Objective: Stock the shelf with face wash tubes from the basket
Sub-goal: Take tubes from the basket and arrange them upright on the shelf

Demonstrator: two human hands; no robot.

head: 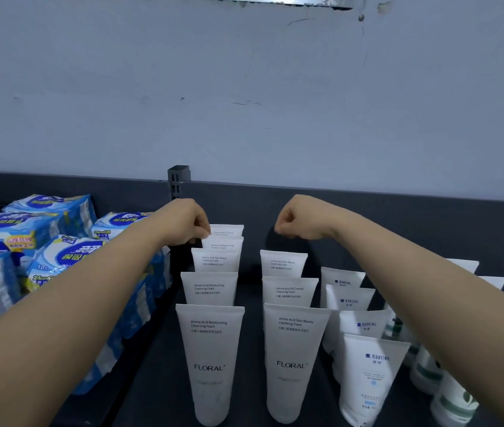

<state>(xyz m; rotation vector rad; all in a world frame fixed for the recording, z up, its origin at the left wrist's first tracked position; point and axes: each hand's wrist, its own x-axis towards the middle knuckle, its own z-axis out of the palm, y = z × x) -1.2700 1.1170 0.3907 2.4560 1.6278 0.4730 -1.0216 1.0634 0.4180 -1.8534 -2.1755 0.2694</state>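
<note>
White FLORAL face wash tubes stand cap-down in two rows on the dark shelf (pixel 250 334). The left row (pixel 210 343) holds several tubes, the right row (pixel 292 346) three. My left hand (pixel 186 221) pinches the top edge of the rearmost tube (pixel 229 230) in the left row. Behind the right row, my right hand (pixel 295 220) hovers as a closed fist with nothing in it, above a bare gap of shelf. The basket is out of view.
Blue and white packs (pixel 59 248) are stacked left of a dark upright divider (pixel 178 180). White Manting tubes (pixel 367 365) and green-banded tubes (pixel 448 392) stand to the right. A dark back panel and a pale wall rise behind the shelf.
</note>
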